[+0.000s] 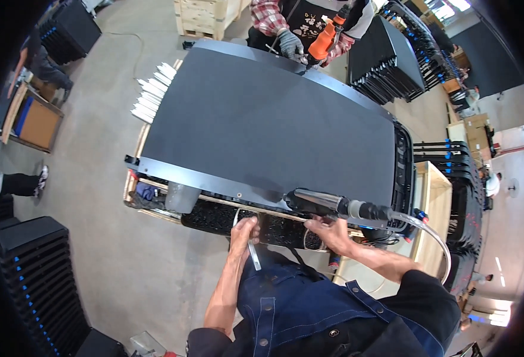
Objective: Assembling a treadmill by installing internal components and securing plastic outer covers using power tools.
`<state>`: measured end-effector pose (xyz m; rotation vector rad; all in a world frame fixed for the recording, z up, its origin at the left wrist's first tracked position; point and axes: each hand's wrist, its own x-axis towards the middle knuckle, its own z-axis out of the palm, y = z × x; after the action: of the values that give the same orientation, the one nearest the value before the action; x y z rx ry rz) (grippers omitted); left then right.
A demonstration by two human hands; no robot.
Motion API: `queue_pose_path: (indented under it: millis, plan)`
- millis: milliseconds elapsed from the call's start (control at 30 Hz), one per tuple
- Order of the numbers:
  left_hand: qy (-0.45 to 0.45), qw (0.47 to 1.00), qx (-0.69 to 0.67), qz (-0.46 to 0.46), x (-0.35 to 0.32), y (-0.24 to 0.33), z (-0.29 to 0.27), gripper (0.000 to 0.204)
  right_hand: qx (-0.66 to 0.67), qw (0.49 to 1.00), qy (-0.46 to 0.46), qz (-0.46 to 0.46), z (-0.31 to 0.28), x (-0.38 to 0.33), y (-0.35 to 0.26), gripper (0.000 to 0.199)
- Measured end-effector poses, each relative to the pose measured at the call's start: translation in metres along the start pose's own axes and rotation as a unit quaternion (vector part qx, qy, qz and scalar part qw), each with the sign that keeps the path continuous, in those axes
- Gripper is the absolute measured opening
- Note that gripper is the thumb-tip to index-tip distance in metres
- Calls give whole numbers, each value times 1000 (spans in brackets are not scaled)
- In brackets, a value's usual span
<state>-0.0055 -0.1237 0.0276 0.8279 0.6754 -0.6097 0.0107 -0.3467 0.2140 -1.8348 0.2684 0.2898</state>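
My left hand (245,232) is closed round a thin white strip (253,256), which sticks out below the fist and also above it. It hangs just in front of a long tray of small black screws (214,219). My right hand (332,235) is at the same tray's right part, thumb and fingers drawn together; what they pinch, if anything, is too small to tell. Right above it a black and silver power screwdriver (318,202) with a clear hose lies along the near metal edge of a large dark grey panel (268,125).
Across the panel a co-worker's gloved hand (290,44) is beside an orange power screwdriver (326,39). White strips (154,95) stick out at the panel's left. A translucent cup (182,197) stands by the tray. Black panels (36,268) are stacked at lower left.
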Motion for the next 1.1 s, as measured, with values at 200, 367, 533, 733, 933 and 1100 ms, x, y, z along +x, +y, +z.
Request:
queue_pose_path:
  millis: [200,367,533,733,933,1100]
  plan:
    - [-209,955,-155,-145,80,-15,23,29,-165,907,-7,-386,21,63,-67,59]
    - [-288,925,-174,-178,99,-14,38,30,61,965,-70,-245,46,89,-54,55]
    - [-313,923,-161,-155,104,-2,45,19,88,959,11,-269,48,70,-39,53]
    - [-313,927,-170,-122,114,-2,33,18,88,938,51,-331,57,58,-26,54]
    - [-271,959,-80,-33,112,5,32,16,112,950,52,-288,57,66,-33,50]
    - [-222,974,-49,1,110,7,43,15,153,960,55,-228,54,64,-33,57]
